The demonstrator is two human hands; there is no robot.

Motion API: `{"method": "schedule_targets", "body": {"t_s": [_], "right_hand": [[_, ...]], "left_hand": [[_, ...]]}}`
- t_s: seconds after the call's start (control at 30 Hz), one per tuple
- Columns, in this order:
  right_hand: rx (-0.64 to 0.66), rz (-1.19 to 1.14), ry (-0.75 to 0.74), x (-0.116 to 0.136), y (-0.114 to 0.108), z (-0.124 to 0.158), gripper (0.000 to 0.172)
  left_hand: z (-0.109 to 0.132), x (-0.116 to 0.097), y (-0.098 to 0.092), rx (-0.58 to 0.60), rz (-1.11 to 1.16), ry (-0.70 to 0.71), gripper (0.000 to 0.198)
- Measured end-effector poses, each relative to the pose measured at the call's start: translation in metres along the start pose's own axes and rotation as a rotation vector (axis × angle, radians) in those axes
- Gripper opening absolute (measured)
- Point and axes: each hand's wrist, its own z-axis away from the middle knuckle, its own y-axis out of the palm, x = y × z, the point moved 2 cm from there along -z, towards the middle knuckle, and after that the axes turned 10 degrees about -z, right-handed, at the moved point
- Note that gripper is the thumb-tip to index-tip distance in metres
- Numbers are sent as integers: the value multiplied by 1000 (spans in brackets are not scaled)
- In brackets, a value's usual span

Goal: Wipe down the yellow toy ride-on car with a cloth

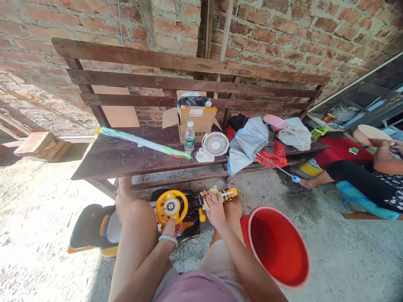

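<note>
Between my knees stands a black and yellow toy ride-on vehicle (191, 230) with a yellow steering wheel (184, 205). My left hand (171, 228), a pale bead bracelet on its wrist, is closed at the lower rim of the wheel. Its fingertips are partly hidden below the rim. A crumpled, yellowish patterned cloth (206, 203) is under my right hand (215, 208), which grips it against the toy's yellow and black arm (231, 193). Part of the cloth is covered by my fingers. To the left sits another black, grey and yellow toy part (86, 230), looking like a seat.
A large red bucket (278, 243) stands by my right knee. The wooden bench (126, 157) ahead holds a cardboard box (198, 123), water bottle (189, 138), white fan (215, 144), wrapped long item (145, 141) and silver umbrella (248, 140). Another person (355, 174) sits far right.
</note>
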Motion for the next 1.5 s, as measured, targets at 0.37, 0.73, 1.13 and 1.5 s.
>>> {"method": "schedule_targets", "body": {"t_s": [0.37,0.73,1.13,1.5], "right_hand": [[54,235,328,-81,-52,6,57],[244,278,213,-16,-16,11,66],[184,322,288,-9,-27,1,64],[143,308,374,-65,-49,2,64]], "left_hand": [[1,1,2,14,0,-21,10],[3,0,1,18,-8,-20,13],[7,-3,0,15,7,-22,16],[8,-1,1,52,7,-31,12]]}}
